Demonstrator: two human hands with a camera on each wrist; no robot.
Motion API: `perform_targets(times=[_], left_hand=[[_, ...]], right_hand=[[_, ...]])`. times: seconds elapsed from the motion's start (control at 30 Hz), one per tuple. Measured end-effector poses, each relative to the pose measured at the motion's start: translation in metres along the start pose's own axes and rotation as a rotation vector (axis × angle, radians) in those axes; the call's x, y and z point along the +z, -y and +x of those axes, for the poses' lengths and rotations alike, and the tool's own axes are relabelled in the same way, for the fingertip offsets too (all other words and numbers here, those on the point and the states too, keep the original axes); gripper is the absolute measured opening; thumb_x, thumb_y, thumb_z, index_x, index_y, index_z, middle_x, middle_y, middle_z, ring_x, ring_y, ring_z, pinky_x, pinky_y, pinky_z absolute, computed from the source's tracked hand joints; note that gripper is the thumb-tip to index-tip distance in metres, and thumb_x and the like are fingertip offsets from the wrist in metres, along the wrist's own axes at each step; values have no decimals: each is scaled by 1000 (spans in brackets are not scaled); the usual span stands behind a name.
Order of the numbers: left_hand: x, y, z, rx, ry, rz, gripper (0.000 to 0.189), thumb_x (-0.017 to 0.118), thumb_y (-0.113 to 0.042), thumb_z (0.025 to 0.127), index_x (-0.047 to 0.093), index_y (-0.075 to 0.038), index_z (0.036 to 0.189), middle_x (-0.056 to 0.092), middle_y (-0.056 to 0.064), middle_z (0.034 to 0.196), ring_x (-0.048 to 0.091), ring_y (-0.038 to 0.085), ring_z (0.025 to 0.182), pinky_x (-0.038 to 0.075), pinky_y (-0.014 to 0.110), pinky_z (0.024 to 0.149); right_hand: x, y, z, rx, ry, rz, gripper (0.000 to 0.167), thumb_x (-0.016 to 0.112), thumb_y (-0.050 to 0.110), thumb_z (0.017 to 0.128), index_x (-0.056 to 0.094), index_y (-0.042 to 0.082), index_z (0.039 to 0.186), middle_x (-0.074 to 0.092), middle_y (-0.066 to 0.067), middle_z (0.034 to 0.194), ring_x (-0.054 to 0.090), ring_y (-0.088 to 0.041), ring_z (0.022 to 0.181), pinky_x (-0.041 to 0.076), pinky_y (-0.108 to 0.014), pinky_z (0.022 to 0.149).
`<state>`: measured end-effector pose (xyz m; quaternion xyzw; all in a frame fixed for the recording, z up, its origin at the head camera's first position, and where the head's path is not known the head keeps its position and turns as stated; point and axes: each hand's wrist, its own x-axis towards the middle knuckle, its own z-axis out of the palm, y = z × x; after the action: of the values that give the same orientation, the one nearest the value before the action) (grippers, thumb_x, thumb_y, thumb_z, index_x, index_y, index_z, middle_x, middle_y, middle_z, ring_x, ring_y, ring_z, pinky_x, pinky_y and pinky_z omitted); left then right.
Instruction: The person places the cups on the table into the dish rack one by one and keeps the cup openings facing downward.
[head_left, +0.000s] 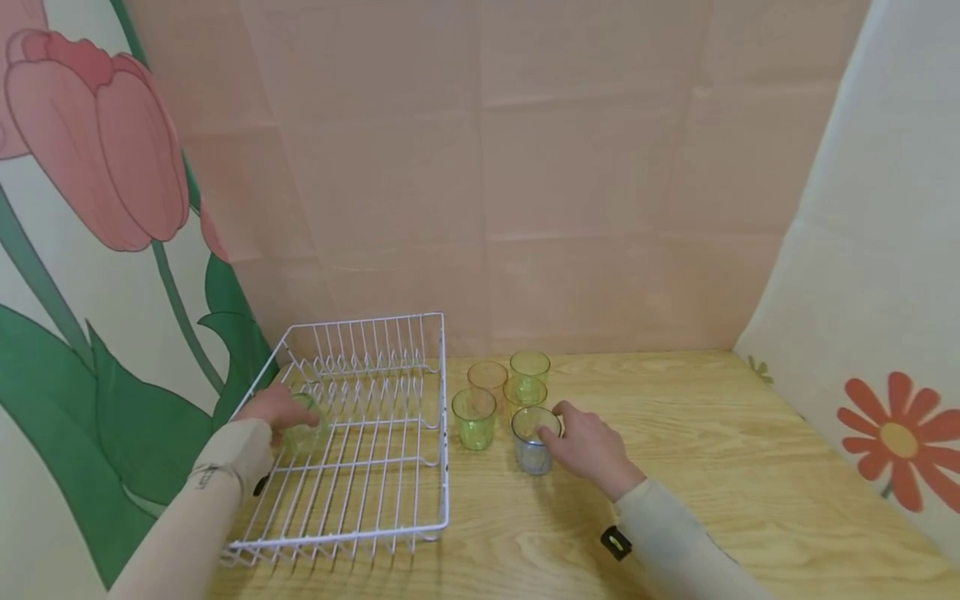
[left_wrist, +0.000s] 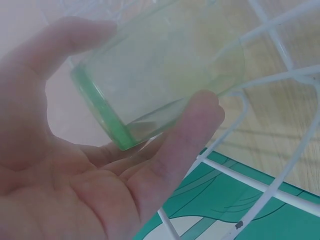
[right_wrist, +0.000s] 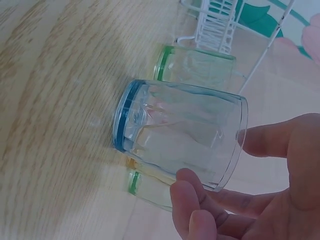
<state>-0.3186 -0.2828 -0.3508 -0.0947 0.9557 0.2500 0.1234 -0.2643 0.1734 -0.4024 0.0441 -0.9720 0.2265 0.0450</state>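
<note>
My left hand grips a pale green glass over the left side of the white wire dish rack. Thumb and fingers lie round the glass near its thick green base, with its mouth pointing away from the palm. On the table right of the rack, my right hand holds a clear blue-tinted glass by its rim, thumb on one side and fingers on the other. This glass stands upright, its blue base close to the tabletop.
Close behind the blue glass are a green glass, an orange glass, a yellow glass and a yellow-green glass. A pink cloth backdrop rises behind the wooden table, with flowered cloths at both sides.
</note>
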Motion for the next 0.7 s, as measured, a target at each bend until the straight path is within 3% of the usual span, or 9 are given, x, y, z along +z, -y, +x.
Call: perform_targets(times=[0.07, 0.3, 0.47, 0.53, 0.7], left_hand=[[0, 0, 0, 4, 4, 5, 91, 74, -33, 85, 28, 20, 142, 34, 43, 142, 51, 44, 111, 51, 52, 89], [-1, 0, -3, 9, 13, -5, 95, 73, -39, 85, 26, 18, 144, 34, 41, 142, 55, 37, 98, 51, 34, 62], [-11, -2, -13, 104, 12, 2, 88, 72, -42, 87, 33, 20, 137, 40, 42, 136, 58, 42, 103, 57, 40, 68], [-17, -5, -19, 152, -12, 46, 86, 70, -43, 88, 35, 21, 134, 44, 41, 131, 59, 43, 102, 56, 44, 71], [-28, -17, -39, 215, -102, 122, 84, 65, -44, 92, 35, 19, 139, 45, 40, 136, 53, 52, 115, 50, 57, 89]], right_hand=[[1, 0, 0, 1, 0, 0, 54, 58, 43, 95, 57, 1, 129, 67, -8, 83, 59, -21, 70, 44, -37, 49], [2, -2, 2, 15, 2, 8, 48, 59, 39, 96, 60, -1, 122, 67, -10, 87, 59, -22, 70, 44, -38, 51], [4, -5, 5, 34, 23, 26, 46, 56, 37, 98, 61, -3, 122, 68, -12, 90, 58, -23, 70, 44, -39, 52], [5, -8, 6, 42, 36, 39, 47, 54, 38, 99, 61, -2, 122, 68, -11, 90, 58, -22, 71, 44, -38, 52], [7, -12, 6, 68, 81, 115, 47, 51, 39, 102, 62, -1, 122, 70, -2, 75, 62, -18, 67, 45, -36, 54]])
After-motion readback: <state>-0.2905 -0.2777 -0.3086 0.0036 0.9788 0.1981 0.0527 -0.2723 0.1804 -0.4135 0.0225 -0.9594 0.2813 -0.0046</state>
